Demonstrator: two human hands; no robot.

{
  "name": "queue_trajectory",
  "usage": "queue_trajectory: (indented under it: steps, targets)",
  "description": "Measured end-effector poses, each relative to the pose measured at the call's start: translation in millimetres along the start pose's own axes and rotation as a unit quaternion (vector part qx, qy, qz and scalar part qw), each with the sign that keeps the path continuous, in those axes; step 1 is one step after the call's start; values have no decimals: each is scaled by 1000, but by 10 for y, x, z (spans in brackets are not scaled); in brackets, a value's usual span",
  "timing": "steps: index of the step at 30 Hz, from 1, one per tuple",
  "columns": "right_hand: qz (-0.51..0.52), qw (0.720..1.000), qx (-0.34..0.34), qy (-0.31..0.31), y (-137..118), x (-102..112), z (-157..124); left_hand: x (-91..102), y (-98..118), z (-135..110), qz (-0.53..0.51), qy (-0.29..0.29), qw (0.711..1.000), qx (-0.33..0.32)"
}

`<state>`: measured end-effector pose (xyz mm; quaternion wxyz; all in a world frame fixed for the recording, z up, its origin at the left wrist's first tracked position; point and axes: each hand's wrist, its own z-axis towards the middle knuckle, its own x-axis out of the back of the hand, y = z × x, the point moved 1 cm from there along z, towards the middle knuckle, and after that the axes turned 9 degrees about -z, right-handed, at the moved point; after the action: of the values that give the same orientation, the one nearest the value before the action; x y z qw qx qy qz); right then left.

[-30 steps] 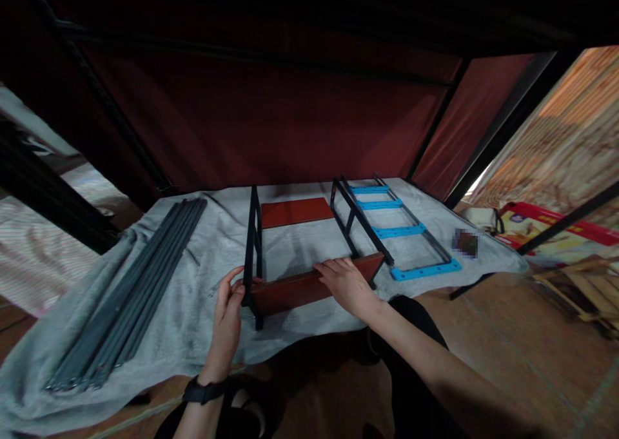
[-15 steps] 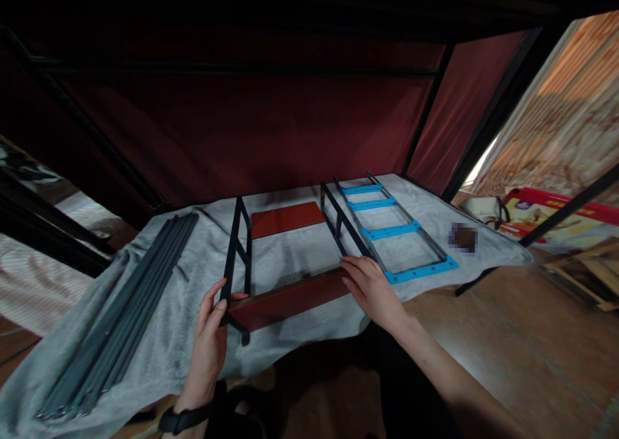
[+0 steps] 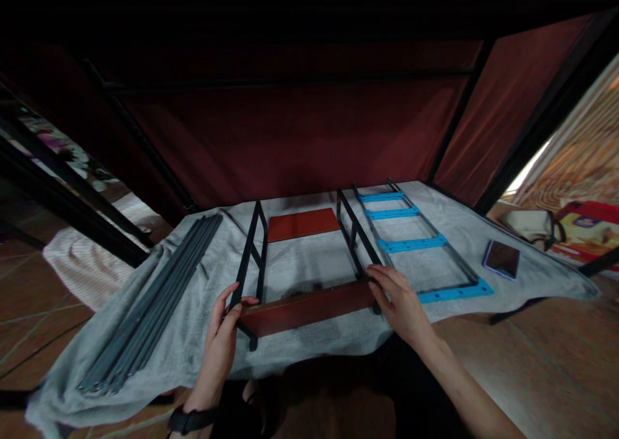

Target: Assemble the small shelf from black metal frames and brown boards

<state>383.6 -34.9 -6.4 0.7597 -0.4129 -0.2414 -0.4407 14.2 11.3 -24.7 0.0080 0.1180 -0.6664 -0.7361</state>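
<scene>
A reddish-brown board (image 3: 304, 309) stands on edge between two black metal side frames, the left frame (image 3: 249, 258) and the right frame (image 3: 355, 236), on a grey cloth. My left hand (image 3: 223, 326) wraps round the left frame's near end where the board meets it. My right hand (image 3: 399, 300) grips the board's right end at the right frame. A second reddish-brown board (image 3: 304, 224) lies flat at the far end between the frames.
A bundle of grey rods (image 3: 155, 300) lies on the cloth (image 3: 309, 262) at the left. A black frame with blue crossbars (image 3: 418, 242) lies to the right, a phone (image 3: 501, 258) beyond it. Dark red fabric walls stand behind; tiled floor surrounds the cloth.
My right hand has slid along the board to its right end. The view has swung slightly left and the phone has come clear at the right.
</scene>
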Motion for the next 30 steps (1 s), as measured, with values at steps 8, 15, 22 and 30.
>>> queue_trajectory:
  steps: [8,15,22,30]
  targets:
    - [232,929,-288,-2,593,-104,-70,-29,-5,18,-64,16,997,43]
    - [308,902,-301,-13,506,-111,-22,-68,-17,17,-64,30,997,36]
    - [256,937,-235,-41,580,-174,-59,-110,25,14,-43,46,998,31]
    - [161,965,-175,-108,622,-88,-28,-46,-9,14,-55,35,997,47]
